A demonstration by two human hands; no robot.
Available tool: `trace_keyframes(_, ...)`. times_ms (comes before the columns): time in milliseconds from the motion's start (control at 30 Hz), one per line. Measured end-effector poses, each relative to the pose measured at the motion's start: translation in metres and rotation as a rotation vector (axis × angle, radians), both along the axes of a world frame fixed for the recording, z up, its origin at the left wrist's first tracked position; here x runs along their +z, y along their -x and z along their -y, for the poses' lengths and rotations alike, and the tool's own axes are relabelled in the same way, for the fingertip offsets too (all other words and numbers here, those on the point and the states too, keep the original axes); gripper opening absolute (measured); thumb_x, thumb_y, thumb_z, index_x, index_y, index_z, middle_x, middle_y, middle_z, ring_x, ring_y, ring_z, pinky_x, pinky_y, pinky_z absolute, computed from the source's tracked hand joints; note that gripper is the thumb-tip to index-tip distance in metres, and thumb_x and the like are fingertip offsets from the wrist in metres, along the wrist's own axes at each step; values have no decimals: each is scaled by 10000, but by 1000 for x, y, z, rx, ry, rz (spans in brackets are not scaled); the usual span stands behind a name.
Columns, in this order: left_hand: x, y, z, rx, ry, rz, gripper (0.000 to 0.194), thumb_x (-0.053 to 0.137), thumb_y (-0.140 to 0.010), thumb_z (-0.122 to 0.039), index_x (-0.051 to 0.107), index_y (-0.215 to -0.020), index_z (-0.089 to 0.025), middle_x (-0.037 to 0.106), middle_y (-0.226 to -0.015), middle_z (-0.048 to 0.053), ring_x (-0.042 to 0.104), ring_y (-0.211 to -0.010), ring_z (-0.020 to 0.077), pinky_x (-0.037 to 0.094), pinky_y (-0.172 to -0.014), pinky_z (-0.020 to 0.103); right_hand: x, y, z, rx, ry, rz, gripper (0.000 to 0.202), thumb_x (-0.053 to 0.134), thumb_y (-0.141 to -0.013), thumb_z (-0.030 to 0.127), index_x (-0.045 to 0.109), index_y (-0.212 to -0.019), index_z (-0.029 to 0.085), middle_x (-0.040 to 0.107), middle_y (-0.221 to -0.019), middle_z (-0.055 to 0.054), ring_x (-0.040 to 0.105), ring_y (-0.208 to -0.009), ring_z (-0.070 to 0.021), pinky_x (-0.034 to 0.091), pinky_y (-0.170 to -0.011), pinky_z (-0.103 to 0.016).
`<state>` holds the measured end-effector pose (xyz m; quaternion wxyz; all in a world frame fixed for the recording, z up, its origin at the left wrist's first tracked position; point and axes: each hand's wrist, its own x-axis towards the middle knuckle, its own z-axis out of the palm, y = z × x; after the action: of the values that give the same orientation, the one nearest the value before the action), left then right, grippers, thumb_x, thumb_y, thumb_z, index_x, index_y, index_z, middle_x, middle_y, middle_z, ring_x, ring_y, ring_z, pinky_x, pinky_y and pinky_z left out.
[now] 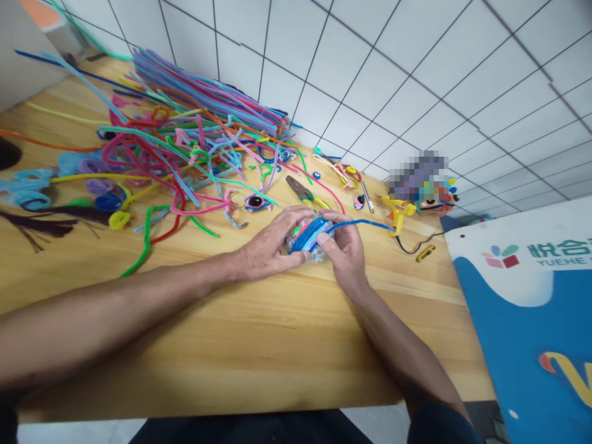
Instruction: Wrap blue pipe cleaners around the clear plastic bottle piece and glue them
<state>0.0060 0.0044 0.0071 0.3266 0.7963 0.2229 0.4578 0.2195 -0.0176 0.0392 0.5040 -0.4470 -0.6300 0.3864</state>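
Between my two hands is a rounded bundle [309,237] wrapped in blue and light-blue pipe cleaners, with some clear, shiny material showing at its edges. My left hand [272,245] grips it from the left, thumb along its lower side. From the right, my right hand [346,246] closes on it, thumb pressed on the wrapped strands. A loose blue pipe cleaner [365,222] runs from the bundle out to the right. Just beyond the hands lie pliers [303,192] with green and yellow handles, and a blue-rimmed eye piece [256,202].
Tangled pipe cleaners [185,154] cover the table's left and back, below a thick bunch [208,92] of them. A yellow glue gun [398,214] with a cord stands to the right, near a small yellow cutter [425,253]. A blue and white board [522,296] borders the right side.
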Motion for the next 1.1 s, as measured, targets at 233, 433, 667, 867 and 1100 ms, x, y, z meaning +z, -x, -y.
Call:
trace_keyframes(233, -1, 0, -1, 9, 49, 7, 666, 724, -1017, -455, 461, -1597, -260, 558, -1586, 170, 519, -1537, 367, 456, -1295, 600, -6, 3, 1, -36, -21, -12, 369, 821, -934, 486, 666, -1218, 309, 730, -1344, -71, 676, -1299, -272, 539, -1162, -471)
trace_keyframes(433, -3, 0, -1, 13, 87, -3, 659, 708, -1040, -463, 453, -1606, -242, 551, -1615, 176, 554, -1512, 346, 481, -1278, 556, -6, 6, 1, -50, -19, 6, 399, 807, -933, 518, 656, -1232, 301, 737, -1330, -77, 673, -1316, -285, 543, -1181, -493)
trace_keyframes(667, -2, -1, -2, 7, 79, 26, 640, 713, -1039, -472, 488, -1595, -249, 581, -1583, 168, 569, -1485, 347, 478, -1266, 562, -6, 7, 2, -42, -13, 19, 410, 804, -932, 529, 655, -1248, 315, 732, -1352, -69, 676, -1313, -277, 564, -1133, -462)
trace_keyframes(867, 2, 1, 1, -21, 142, 33, 572, 656, -1080, -484, 505, -1586, -265, 571, -1580, 154, 543, -1502, 325, 454, -1287, 546, -3, 10, 3, -29, -16, 4, 392, 813, -922, 490, 657, -1234, 312, 737, -1336, -67, 680, -1309, -270, 565, -1140, -458)
trace_keyframes(1100, 3, 1, 1, -28, 156, 32, 583, 658, -1073, -490, 502, -1587, -266, 566, -1583, 157, 536, -1507, 338, 443, -1295, 569, -3, 10, 2, -26, -5, 11, 410, 807, -922, 523, 654, -1235, 308, 740, -1337, -69, 676, -1330, -273, 555, -1167, -470)
